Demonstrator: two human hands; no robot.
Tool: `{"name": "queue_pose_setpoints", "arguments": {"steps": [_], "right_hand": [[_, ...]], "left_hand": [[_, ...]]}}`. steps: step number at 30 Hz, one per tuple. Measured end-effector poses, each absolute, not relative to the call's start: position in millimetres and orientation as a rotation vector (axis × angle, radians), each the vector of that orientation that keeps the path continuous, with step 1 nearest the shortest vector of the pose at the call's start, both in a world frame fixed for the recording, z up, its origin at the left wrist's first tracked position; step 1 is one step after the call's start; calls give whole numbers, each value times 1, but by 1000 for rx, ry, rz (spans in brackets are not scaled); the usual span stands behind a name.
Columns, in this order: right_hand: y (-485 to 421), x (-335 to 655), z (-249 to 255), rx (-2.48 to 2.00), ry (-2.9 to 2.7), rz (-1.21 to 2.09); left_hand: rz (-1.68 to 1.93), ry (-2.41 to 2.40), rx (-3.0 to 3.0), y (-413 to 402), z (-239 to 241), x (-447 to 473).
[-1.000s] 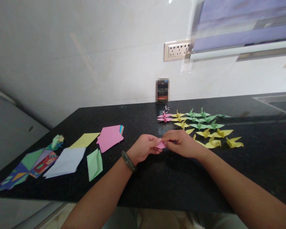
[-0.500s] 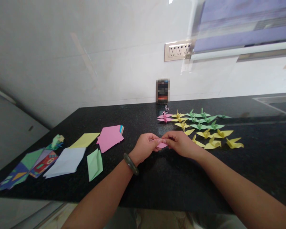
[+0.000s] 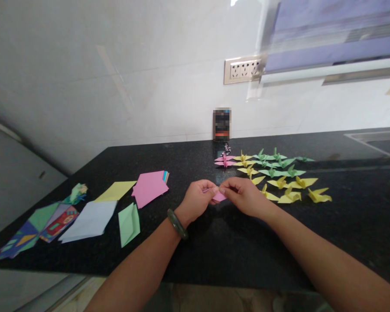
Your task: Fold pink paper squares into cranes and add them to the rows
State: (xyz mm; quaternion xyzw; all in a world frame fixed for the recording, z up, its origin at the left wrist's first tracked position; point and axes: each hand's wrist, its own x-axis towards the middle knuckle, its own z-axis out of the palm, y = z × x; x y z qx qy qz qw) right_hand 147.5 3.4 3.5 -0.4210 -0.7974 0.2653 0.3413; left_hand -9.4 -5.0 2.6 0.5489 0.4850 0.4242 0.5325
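Observation:
A small piece of pink folded paper (image 3: 219, 197) is pinched between both hands above the dark countertop. My left hand (image 3: 199, 198), with a dark green bangle at its wrist, grips the paper's left side. From the right, my right hand (image 3: 243, 195) holds it with thumb and fingers closed. The fingers cover most of the paper, so its full shape is hidden. Just beyond the hands are pink paper cranes (image 3: 225, 161). Yellow paper cranes (image 3: 290, 195) and green paper cranes (image 3: 273, 164) spread out to the right.
Left of my hands lie a pink paper stack (image 3: 151, 188), a folded green sheet (image 3: 129, 225), white sheets (image 3: 89, 221), a yellow sheet (image 3: 115, 190) and colourful printed packaging (image 3: 29, 232). A phone-like device (image 3: 222, 125) leans against the wall, below a socket panel (image 3: 243, 69).
Both hands have shifted very slightly left with the pink paper, and the fingers have moved a little on it. The other papers and cranes lie as before.

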Motion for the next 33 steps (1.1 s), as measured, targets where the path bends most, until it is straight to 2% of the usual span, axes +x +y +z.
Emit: {"name": "queue_pose_setpoints", "arguments": {"steps": [4,11,16,22,33], "right_hand": [[9,151,-2,-1115,-1999,836],[10,152,-2,-1061,-2044,719],[10,145,-7,-1248,-1720,743],[5,138,-10,-1231,-1777,995],[6,140,-9,-1223,-1932,702]], "left_hand": [[1015,1161,1234,-4,1,-9],[852,1131,1264,-4,-2,-11],[1077,1069,1071,0,-5,-14],[1159,978,988,1,-9,-13],[1101,1147,1446,1,-5,-14]]}}
